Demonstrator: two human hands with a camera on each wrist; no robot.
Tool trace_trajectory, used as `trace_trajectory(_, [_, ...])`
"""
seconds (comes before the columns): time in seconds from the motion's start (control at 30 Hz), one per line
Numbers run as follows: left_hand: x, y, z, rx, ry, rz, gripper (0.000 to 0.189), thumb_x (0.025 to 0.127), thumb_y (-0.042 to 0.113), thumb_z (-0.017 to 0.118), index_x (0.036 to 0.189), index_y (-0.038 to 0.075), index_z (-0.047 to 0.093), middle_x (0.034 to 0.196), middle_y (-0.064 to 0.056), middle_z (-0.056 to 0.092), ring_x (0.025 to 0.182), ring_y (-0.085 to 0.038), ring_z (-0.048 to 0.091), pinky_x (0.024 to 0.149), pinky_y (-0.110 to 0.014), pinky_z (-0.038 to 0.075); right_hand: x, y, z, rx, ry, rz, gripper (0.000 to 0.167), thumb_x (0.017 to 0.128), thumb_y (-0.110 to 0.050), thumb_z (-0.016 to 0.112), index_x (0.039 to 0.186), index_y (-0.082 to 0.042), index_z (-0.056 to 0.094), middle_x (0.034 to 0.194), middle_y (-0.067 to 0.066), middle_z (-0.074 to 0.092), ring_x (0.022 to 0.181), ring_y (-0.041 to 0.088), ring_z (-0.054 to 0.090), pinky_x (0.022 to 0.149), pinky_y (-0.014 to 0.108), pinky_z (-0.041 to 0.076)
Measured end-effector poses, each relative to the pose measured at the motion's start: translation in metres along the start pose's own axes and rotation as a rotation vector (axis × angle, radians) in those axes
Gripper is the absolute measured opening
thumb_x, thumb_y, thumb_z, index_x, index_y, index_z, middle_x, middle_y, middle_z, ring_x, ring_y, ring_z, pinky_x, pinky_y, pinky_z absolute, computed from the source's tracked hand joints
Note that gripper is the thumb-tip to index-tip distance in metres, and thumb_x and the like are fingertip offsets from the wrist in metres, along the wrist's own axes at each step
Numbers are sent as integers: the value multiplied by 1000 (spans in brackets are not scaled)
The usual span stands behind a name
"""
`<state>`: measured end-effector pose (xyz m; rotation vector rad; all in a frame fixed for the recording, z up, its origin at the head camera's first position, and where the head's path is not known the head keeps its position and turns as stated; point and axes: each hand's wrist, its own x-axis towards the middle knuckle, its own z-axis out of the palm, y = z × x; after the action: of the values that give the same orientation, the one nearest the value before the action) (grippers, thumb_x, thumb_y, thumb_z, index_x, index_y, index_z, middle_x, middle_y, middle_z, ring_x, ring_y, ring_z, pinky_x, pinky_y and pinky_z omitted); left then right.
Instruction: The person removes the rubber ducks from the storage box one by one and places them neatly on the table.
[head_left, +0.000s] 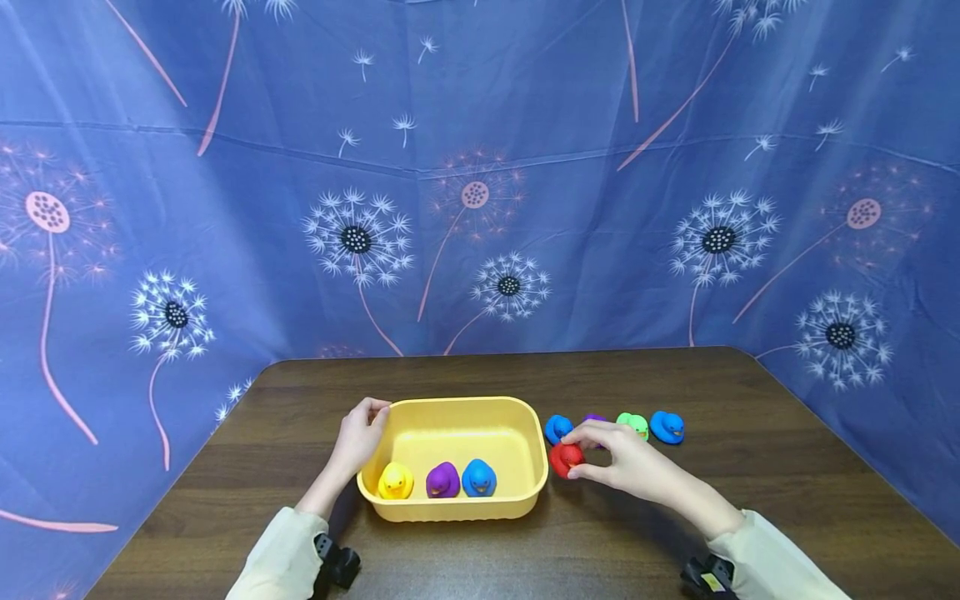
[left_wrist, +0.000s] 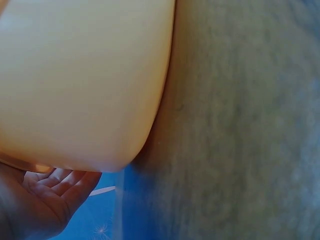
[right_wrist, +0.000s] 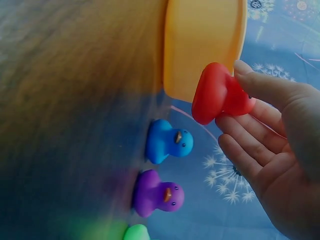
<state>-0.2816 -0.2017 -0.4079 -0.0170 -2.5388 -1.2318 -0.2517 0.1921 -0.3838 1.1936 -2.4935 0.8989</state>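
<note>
Between the thumb and fingers of my right hand [head_left: 630, 462] is a red rubber duck [head_left: 562, 461], pinched just outside the right side of a yellow plastic basin [head_left: 450, 509]. The right wrist view shows this red duck held above the table. My left hand [head_left: 358, 440] grips the basin's far left corner; in the left wrist view its fingers [left_wrist: 80, 187] lie against the outer wall. Inside the basin, along the near side, sit a yellow duck [head_left: 395, 481], a purple duck [head_left: 442, 481] and a blue duck [head_left: 478, 478].
Right of the basin, a row on the wooden table [head_left: 420, 558] holds a blue duck [head_left: 557, 428], a purple duck [right_wrist: 152, 194] partly hidden by my right hand in the head view, a green duck [head_left: 636, 424] and another blue duck [head_left: 667, 427]. A blue dandelion-patterned cloth [head_left: 480, 108] hangs behind.
</note>
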Motion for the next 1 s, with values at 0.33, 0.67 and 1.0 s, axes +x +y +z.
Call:
trace_trajectory(0.33, [-1,2,0,5,4,8,19,96,9,50,105,-4,61,97,-19,65,91,-29,60,82,-41,47,-9,10,8,-36,-20,-15,32,74,-22,79,101,-12,66,95,-6,67,83,4,62,74,29,53])
trace_trajectory(0.67, [-2,1,0,6,-3,2,19,96,9,49,106,-4,60,99,-19,65,92,-29,60,82,-41,47,-15,13,10,-21,-97,14,28,77,-18,77,101,-12,64,97,-3,65,85,7,63,76,28,53])
trace_trajectory(1.0, [-1,1,0,10,1,4,19,96,9,50,105,-4,60,100,-19,65,93,-29,59,83,-42,46,-16,13,10,-4,-112,31,28,76,-17,78,100,-14,63,96,-5,64,84,6,62,75,29,52])
